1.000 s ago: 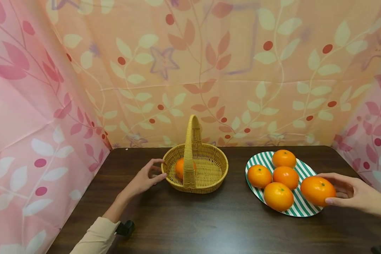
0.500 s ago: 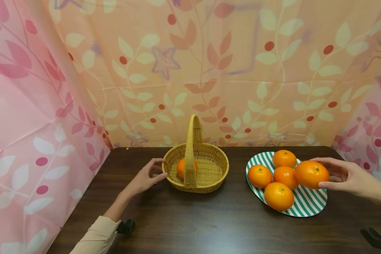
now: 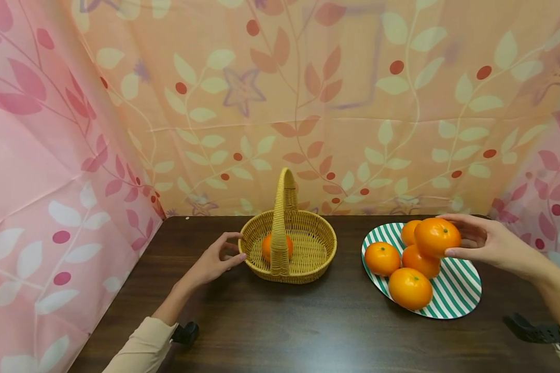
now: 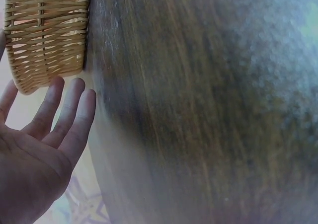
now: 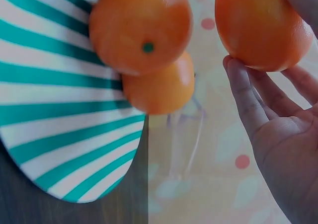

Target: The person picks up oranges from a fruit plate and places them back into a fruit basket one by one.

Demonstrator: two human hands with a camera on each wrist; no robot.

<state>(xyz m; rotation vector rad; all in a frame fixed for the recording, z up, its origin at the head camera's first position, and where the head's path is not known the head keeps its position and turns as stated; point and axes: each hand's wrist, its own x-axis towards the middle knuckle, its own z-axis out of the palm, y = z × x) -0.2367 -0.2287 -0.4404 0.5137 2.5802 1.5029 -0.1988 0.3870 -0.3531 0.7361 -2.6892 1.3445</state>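
On the left, my left hand (image 3: 214, 263) touches the rim of a yellow wicker basket (image 3: 310, 269) with thumb and fingertips. The left wrist view shows its fingers extended beside the woven wall. One orange (image 3: 267, 247) lies in the basket, partly hidden behind the tall handle (image 3: 280, 223). My right hand (image 3: 494, 246) grips another orange (image 3: 437, 237) above a green-and-white striped plate (image 3: 457, 290). In the head view this orange overlaps two on the plate, the back orange (image 3: 408, 233) and the middle orange (image 3: 421, 263). Also there are a left orange (image 3: 382, 258) and a front orange (image 3: 410, 288).
Basket and plate stand apart on a dark wooden table (image 3: 308, 326). Patterned cloth (image 3: 345, 129) hangs behind the table's back edge, and pink cloth (image 3: 42, 197) hangs at the left. Black straps (image 3: 532, 331) sit on both wrists.
My right hand has carried its orange up and to the left, from the plate's right edge to above the back and middle oranges. My left hand stays at the basket rim.
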